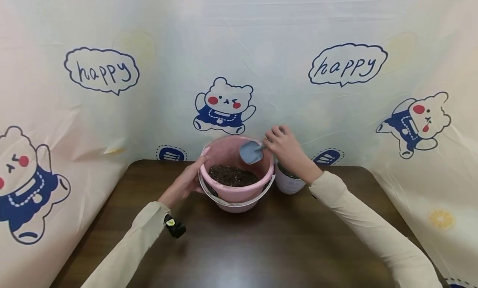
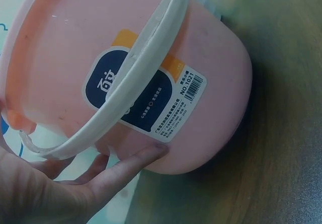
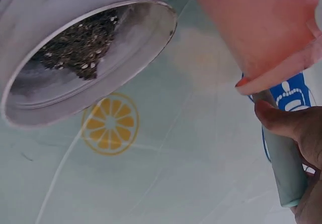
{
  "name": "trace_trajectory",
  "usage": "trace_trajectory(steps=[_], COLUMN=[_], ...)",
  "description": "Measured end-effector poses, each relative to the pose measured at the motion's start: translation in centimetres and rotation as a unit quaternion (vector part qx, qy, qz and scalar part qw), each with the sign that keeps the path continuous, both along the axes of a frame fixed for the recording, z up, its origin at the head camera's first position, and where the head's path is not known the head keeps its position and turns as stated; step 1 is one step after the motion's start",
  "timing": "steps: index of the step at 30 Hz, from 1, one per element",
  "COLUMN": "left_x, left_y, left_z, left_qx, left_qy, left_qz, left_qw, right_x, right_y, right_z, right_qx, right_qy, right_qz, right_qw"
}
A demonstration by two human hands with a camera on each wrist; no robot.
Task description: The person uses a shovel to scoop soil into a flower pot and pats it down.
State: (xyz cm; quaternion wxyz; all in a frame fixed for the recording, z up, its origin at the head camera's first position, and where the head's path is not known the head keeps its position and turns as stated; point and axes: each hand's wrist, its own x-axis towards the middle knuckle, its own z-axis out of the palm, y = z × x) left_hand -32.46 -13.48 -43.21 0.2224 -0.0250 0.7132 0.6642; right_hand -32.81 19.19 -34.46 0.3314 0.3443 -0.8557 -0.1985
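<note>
One pink bucket [image 1: 239,193] sits on the dark brown bench [image 1: 231,250], with dark soil [image 1: 231,176] inside. The left hand [image 1: 185,182] has its fingers spread against the outer wall, near the white bail [image 2: 136,70] and, in the left wrist view, one fingertip touching the printed label [image 2: 193,90]. The right hand [image 1: 281,143] pinches the handle of a blue-grey scoop [image 1: 251,153], whose blade is over the bucket's mouth, apart from the soil. Just beside the bucket, on its right, a white pot [image 1: 290,186] holds a dark, pale-flecked mix [image 3: 83,45].
</note>
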Motion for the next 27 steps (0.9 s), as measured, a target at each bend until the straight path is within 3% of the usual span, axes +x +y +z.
trace_trajectory(steps=[8, 15, 27], left_x=[0.4, 0.4, 0.1], left_y=[0.8, 1.6, 0.0], left_z=[-1.0, -1.5, 0.0], left_qx=[0.021, 0.038, 0.012], left_qy=[-0.004, -0.007, 0.006], left_qz=[0.01, 0.016, 0.011], left_qw=[0.9997, 0.9991, 0.9999], right_x=[-1.1, -2.0, -3.4], right_y=[-2.0, -3.1, -6.2], right_z=[-0.2, -1.2, -3.0], right_qx=[0.06, 0.094, 0.05], right_qy=[-0.019, -0.021, -0.03], right_qz=[0.006, -0.01, 0.006], right_qw=[0.998, 0.9953, 0.9983])
